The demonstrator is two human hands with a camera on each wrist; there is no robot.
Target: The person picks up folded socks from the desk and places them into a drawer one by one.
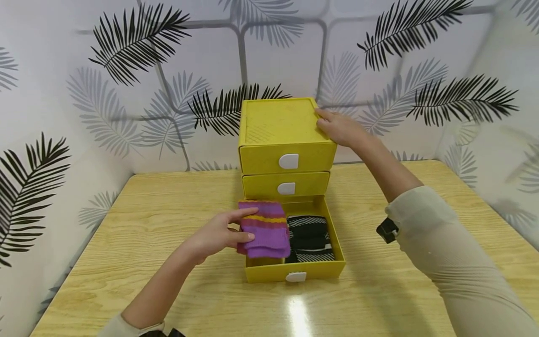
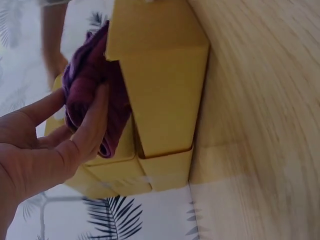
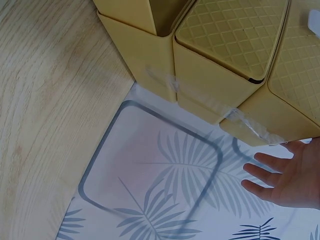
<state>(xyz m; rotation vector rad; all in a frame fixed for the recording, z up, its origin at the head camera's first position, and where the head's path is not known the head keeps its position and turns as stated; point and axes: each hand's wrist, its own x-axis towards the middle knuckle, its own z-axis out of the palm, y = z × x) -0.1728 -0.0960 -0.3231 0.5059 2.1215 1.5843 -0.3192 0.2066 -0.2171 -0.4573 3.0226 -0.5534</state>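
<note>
My left hand (image 1: 216, 236) pinches a folded purple knitted piece (image 1: 267, 234) with orange and yellow stripes, perhaps socks, over the left part of the pulled-out bottom drawer (image 1: 294, 270). The left wrist view has the purple bundle (image 2: 87, 92) between thumb and fingers, by the drawer's side wall. Black-and-white folded knitwear (image 1: 310, 238) lies in the drawer's right part. At the top right edge of the yellow drawer unit (image 1: 282, 121), my right hand (image 1: 338, 126) rests against the box. In the right wrist view, that hand's fingers (image 3: 262, 175) look extended beside the unit's side.
Two upper drawers, top (image 1: 261, 160) and middle (image 1: 261, 186), are closed and have white tab handles. The unit stands on a wooden table (image 1: 181, 201) near a wall (image 1: 278, 61) with a leaf pattern. Clear tape (image 3: 245, 122) runs along the unit's side.
</note>
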